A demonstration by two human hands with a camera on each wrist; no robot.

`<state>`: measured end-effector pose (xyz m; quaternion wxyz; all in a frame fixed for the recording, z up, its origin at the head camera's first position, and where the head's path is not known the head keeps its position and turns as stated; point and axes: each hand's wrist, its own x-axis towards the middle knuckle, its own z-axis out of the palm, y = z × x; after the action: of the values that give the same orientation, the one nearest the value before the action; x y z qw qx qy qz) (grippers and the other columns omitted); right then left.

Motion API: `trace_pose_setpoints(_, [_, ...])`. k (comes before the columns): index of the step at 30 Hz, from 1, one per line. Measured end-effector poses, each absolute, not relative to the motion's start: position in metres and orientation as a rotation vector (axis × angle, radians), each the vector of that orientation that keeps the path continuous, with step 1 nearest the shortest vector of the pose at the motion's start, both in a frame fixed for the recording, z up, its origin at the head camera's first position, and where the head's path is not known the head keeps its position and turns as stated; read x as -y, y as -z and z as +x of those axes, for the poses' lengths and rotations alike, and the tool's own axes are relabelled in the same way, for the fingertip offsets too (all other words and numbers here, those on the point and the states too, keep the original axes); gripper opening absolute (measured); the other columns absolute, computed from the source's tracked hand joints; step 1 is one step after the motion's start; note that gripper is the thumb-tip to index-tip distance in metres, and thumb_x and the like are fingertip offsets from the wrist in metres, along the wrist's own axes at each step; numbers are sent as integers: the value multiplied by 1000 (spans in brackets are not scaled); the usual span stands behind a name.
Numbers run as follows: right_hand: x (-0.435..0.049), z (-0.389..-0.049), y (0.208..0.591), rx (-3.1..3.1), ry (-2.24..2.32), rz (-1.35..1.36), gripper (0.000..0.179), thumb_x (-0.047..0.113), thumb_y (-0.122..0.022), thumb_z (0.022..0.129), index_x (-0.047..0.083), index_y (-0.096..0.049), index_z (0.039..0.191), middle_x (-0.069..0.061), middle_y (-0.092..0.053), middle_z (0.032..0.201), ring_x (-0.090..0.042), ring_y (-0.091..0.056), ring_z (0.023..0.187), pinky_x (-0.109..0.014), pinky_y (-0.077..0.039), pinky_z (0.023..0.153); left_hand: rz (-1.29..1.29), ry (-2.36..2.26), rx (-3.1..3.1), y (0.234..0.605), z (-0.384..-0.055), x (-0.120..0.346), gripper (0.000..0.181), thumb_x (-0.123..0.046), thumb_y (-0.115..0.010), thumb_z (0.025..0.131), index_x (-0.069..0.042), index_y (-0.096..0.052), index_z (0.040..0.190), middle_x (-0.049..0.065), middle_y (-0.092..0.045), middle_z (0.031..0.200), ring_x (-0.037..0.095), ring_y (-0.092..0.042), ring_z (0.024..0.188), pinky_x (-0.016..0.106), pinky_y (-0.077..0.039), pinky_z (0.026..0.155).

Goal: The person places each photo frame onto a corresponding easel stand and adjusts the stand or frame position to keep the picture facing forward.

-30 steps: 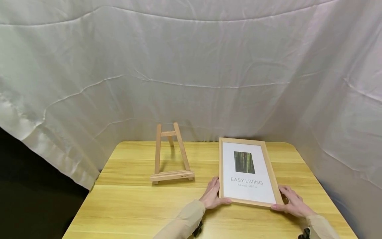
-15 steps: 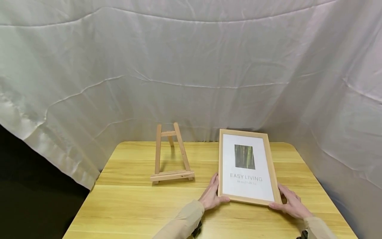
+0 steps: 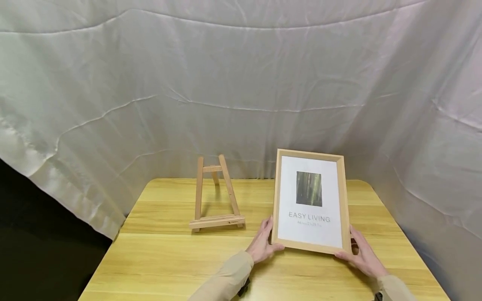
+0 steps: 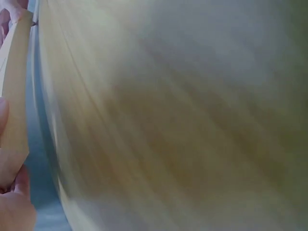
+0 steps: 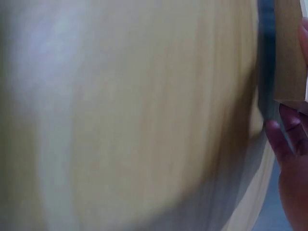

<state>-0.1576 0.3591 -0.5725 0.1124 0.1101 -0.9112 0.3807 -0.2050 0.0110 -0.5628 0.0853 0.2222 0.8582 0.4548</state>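
A light wooden picture frame point(image 3: 311, 246) with a white "EASY LIVING" sheet is tilted up toward me, its far end raised. My left hand point(image 3: 260, 246) grips its lower left corner, thumb over the front edge and fingers along the side. At the lower right corner my right hand point(image 3: 364, 256) grips it the same way. In the left wrist view the frame's edge point(image 4: 18, 86) shows at the far left between fingers and thumb. The right wrist view has the frame's corner point(image 5: 290, 72) at the right, with several fingertips under it. A small wooden easel point(image 3: 217, 220) stands left of the frame.
The yellow wood-grain table point(image 3: 158, 251) carries the easel and lies below the frame. Behind it and on both sides hangs a pale grey curtain point(image 3: 241, 83). A dark area point(image 3: 37, 234) lies beyond the table's left edge.
The picture frame's far end has risen steadily, so it now stands steeper. Both hands have kept their grip on the lower corners and shifted slightly left. The easel has not moved.
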Motion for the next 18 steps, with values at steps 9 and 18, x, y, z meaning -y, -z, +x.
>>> trace_pose_setpoints(9, [-345,-168,566,2599,-1088,325,110,14,-90,73,-3,-22,158,-32,-44,144,23,-36,108,2,-37,88,678,-1348,-2671,557,-210,1,99,-33,-74,89,-1,-13,161,18,-34,156,37,-45,141,48,-39,120])
trace_pose_setpoints(18, [-327,-178,562,2594,-1039,380,110,15,-87,75,1,-17,160,-39,-35,150,-11,-46,127,-9,-29,113,663,-1396,-2717,551,-215,21,98,-34,-74,88,-7,-15,161,17,-38,153,38,-46,140,53,-40,118])
